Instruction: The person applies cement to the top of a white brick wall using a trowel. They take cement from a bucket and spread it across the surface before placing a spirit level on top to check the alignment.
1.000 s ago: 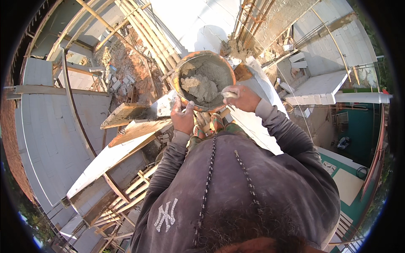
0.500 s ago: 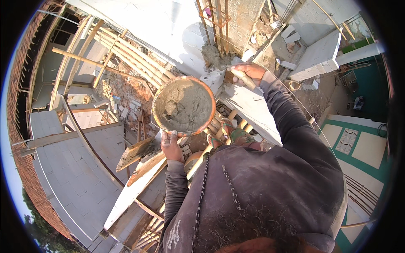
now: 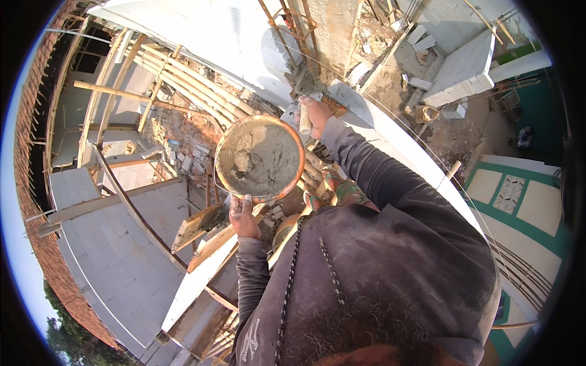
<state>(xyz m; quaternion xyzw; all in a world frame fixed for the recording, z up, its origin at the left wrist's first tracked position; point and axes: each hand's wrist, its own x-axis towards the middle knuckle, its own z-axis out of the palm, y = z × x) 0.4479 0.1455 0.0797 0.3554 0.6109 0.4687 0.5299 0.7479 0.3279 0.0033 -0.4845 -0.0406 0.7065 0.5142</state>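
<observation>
A round bucket (image 3: pixel 301 160) with an orange-brown rim hangs in front of me, filled with wet grey mortar (image 3: pixel 268 161). My left hand (image 3: pixel 245 218) is closed on its near rim. My right hand (image 3: pixel 317 114) is wrapped round the pale handle of a trowel (image 3: pixel 304 120), just beyond the bucket's right side. The grey blade seems to reach out to the right of that hand, over the white block wall (image 3: pixel 390 143). Close beyond the right hand, a heap of mortar (image 3: pixel 300 80) lies at the foot of upright rusty rebar (image 3: pixel 299 30).
Bamboo poles (image 3: pixel 195 85) run at the left, above rubble. My feet (image 3: pixel 320 195) stand on poles below the bucket. A taut string (image 3: pixel 421 139) crosses at the right. A mortar-smeared board (image 3: pixel 198 226) lies at the lower left. A grey block wall (image 3: pixel 116 250) spreads beyond it.
My right hand has swung left, closer to the bucket, and turned the trowel so its blade now shows. The bucket and my left hand have shifted slightly left.
</observation>
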